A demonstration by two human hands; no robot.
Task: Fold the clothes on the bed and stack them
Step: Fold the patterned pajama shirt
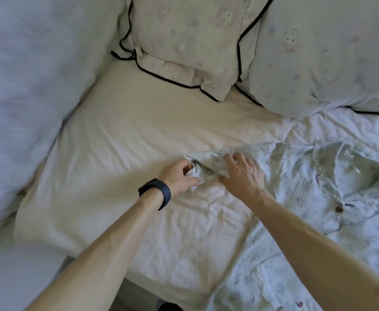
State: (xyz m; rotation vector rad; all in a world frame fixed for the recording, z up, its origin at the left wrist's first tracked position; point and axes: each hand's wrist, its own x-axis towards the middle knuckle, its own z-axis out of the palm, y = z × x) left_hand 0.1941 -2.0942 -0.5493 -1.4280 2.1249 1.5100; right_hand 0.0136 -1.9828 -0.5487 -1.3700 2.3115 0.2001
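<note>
Head view: both hands work one sleeve of a pale shirt

Head camera looks down on a bed where a pale printed shirt lies spread across the right half of the frame. It lies front side up, its collar open toward the right edge and a brown button showing on the placket. One sleeve reaches out from the shirt toward the centre of the frame and rests on a cream blanket that covers the middle of the bed.

The left hand is at the end of that sleeve. Its grip is narrow, with fingers and thumb curled round the bunched cuff. A dark wristband sits on the left wrist. The right hand lies just beside the left, a little to the right of it. Its grip is wide, and the spread fingers rest flat on top of the sleeve cloth, holding nothing. Both forearms come up from the bottom edge of the frame.

Two pillows with black piping and a faint flower print lean at the top, one in the upper centre and one in the upper right. A white duvet is heaped along the left side. No folded stack shows anywhere in the frame.
</note>
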